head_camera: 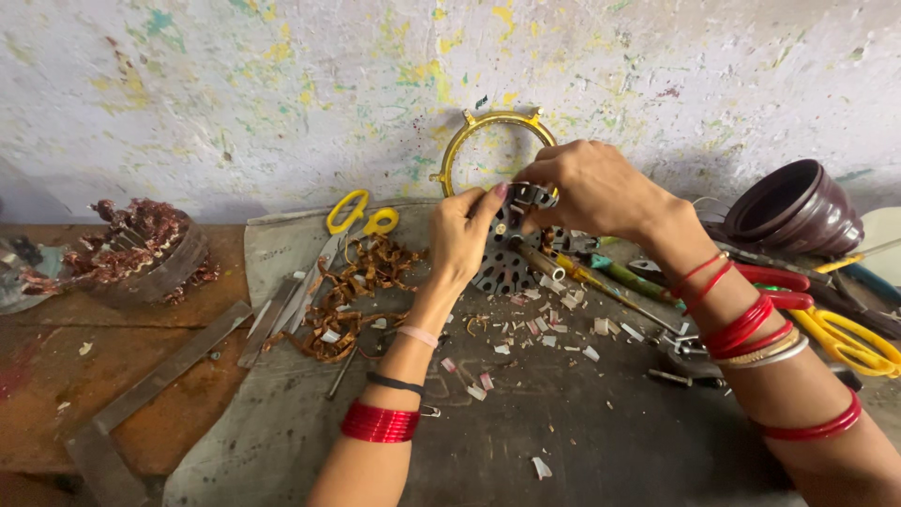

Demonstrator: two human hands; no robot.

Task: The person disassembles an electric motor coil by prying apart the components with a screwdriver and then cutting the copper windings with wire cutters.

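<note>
In the head view, we see both hands raised over the middle of the tabletop (563,441), working on one small part. The left hand (460,235) has its grip closed on the rim of a dark perforated metal disc (502,263), thumb and fingertips pinching the upper edge so the disc stands tilted above the surface. The right hand (587,188) comes in from above, its grip closed around a small dark metal piece (533,195) at the top of the disc; whether that piece is already seated in the disc we cannot tell, as the fingers hide the joint.

We judge the work to be midway. A heap of stripped copper-coloured wire (352,296) lies to the left of the disc, and pale scraps of insulation (549,333) are strewn under the hands, so much stripping looks done. A wound coil bundle (141,249) sits untouched at far left. Behind the hands a yellow ring (469,141) leans on the wall. Yellow-handled scissors (361,214) and screwdrivers (601,277) lie nearby, unused.
</note>
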